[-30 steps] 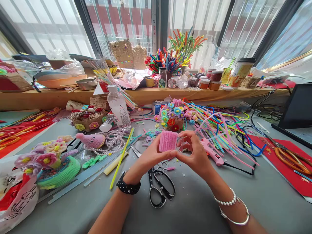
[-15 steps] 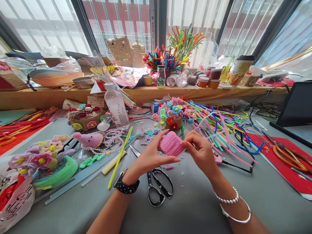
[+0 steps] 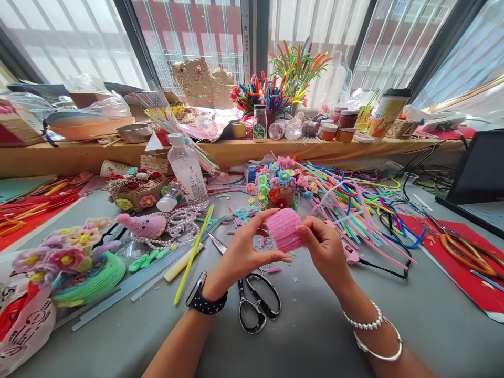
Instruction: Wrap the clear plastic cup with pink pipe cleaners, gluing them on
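A fuzzy pink rolled piece (image 3: 284, 230), ribbed as if made of pipe cleaners, is held above the grey table. My right hand (image 3: 325, 252) pinches its right side between thumb and fingers. My left hand (image 3: 246, 244) curves around its left side in a wide C, with thumb and fingers apart; the thumb lies below the piece with a gap, and some fingertips are partly hidden behind it. Under my hands lie black-handled scissors (image 3: 258, 304), blades pointing away to the left. A short pink scrap (image 3: 274, 270) is beside them.
A yellow pipe cleaner (image 3: 193, 255) and clear glue sticks (image 3: 129, 286) lie left. Beyond stand a bottle (image 3: 188, 170) and a flower basket (image 3: 281, 197). Loose pipe cleaners (image 3: 354, 202), a pink glue gun (image 3: 349, 253), orange-handled scissors (image 3: 468, 257) and a laptop (image 3: 478, 178) are to the right.
The pink piece has shifted slightly right and turned in my right hand, out of the depth of my left hand. My left hand's grip around it looks looser.
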Available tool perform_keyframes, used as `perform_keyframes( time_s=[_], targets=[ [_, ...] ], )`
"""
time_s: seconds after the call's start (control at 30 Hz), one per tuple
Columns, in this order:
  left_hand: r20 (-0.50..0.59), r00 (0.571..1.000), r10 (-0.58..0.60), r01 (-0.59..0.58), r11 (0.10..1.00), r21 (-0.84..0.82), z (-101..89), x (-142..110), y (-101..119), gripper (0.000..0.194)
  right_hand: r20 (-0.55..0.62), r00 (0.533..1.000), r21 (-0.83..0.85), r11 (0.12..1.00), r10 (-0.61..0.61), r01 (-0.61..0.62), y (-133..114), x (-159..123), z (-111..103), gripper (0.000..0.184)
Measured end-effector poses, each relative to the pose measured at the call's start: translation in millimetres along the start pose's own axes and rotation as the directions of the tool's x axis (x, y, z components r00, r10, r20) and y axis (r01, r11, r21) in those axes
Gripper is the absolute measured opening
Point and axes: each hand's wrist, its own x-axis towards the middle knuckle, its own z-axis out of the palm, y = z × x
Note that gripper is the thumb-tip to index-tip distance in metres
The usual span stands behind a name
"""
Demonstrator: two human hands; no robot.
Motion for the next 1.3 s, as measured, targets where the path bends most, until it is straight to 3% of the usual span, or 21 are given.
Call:
perform_keyframes(
  time_s=[0.47, 0.7, 0.9, 1.07, 1.3],
  targets=[
    [-0.114, 0.976, 0.188, -0.155, 0.956, 0.249, -0.5, -2.8, 3.6, 0.07, 0.036, 0.991, 0.246, 0.96, 0.128, -0.133, 15.9, -2.5, 2.7, 0.04],
    [-0.03, 0.914, 0.404, -0.356, 0.837, 0.417, 0.2, -2.8, 0.0, 0.074, -0.068, 0.996, 0.172, 0.984, 0.056, -0.044, 10.6, -1.5, 2.6, 0.045],
    [0.027, 0.902, 0.431, -0.404, 0.819, 0.407, 1.6, -3.7, -3.1, 0.069, -0.09, 0.995, 0.155, 0.987, 0.045, -0.031, 7.6, -2.2, 0.0, 0.042],
    [0.042, 0.899, 0.437, -0.409, 0.799, 0.44, -1.8, -2.8, -4.7, 0.064, 0.074, 0.981, 0.265, 0.945, 0.179, -0.192, 7.3, 1.6, -3.1, 0.038],
    [0.05, 0.906, 0.42, -0.394, 0.798, 0.456, -6.3, -2.0, -7.0, 0.06, 0.116, 0.936, 0.393, 0.85, 0.331, -0.35, 10.0, 3.3, 0.8, 0.042]
  ],
)
